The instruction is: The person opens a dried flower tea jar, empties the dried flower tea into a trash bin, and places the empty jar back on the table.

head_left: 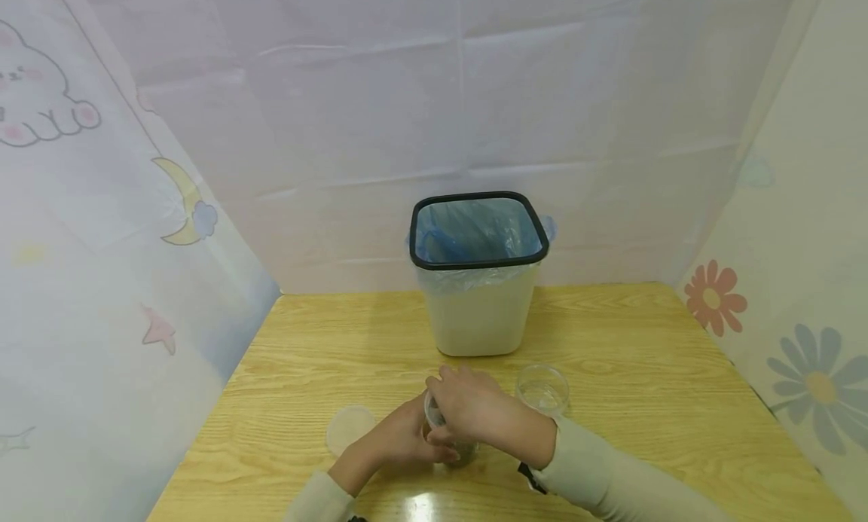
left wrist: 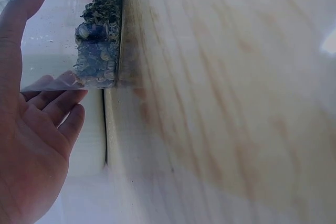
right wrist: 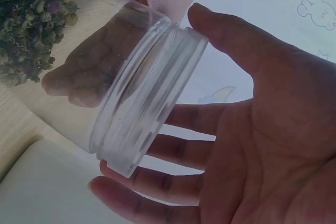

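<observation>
A clear jar (left wrist: 47,40) stands upright on the table, with dried greenish plant bits (left wrist: 100,40) in its bottom. My left hand (head_left: 410,431) holds the jar's side, thumb on one side and fingers curled round the other. My right hand (head_left: 471,409) is over the top and grips the rim of a clear lid (right wrist: 157,98) between thumb and fingers. The lid sits at the jar's mouth; whether it is fastened or loose I cannot tell. In the head view my hands hide most of the jar.
Right of the jar is a clear glass bowl (head_left: 542,390). A pale round disc (head_left: 350,429) lies to the left on the wooden table (head_left: 325,341). Behind stands a white bin (head_left: 481,311) with a black rim and a bluish bag. Printed cloth hangs around the table.
</observation>
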Motion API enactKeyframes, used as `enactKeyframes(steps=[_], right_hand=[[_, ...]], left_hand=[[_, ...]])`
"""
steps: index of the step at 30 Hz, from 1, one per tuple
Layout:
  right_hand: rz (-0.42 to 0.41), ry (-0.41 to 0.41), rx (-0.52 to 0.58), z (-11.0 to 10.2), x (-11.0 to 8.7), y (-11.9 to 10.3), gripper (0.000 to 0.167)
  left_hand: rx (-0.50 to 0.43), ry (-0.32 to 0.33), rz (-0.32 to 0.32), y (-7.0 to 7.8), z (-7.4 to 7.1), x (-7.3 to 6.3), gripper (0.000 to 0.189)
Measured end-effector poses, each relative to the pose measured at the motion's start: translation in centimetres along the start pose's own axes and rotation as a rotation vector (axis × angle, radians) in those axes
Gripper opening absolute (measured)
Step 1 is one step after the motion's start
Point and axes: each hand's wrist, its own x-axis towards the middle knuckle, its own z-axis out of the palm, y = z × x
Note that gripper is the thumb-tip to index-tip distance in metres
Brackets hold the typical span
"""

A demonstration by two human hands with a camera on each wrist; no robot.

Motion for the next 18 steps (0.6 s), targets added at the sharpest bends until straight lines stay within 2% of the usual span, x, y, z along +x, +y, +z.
enactKeyframes(steps=[6, 13, 18], right_hand=[[-0.044, 0.004, -0.028, -0.04, -0.02, 0.09, 0.058], [-0.179, 0.043, -0.084, -0.19, -0.54, 0.37, 0.057], [-0.187, -0.011, -0.067, -0.41, -0.46, 0.34, 0.068]], left_hand=[[0.018, -0.003, -0.008, 0.01, 0.03, -0.06, 0.075], [0.025, -0.018, -0.012, 0.11, 0.03, -0.23, 0.076], [0.016, -0.015, -0.069, 0.43, 0.00, -0.49, 0.079]])
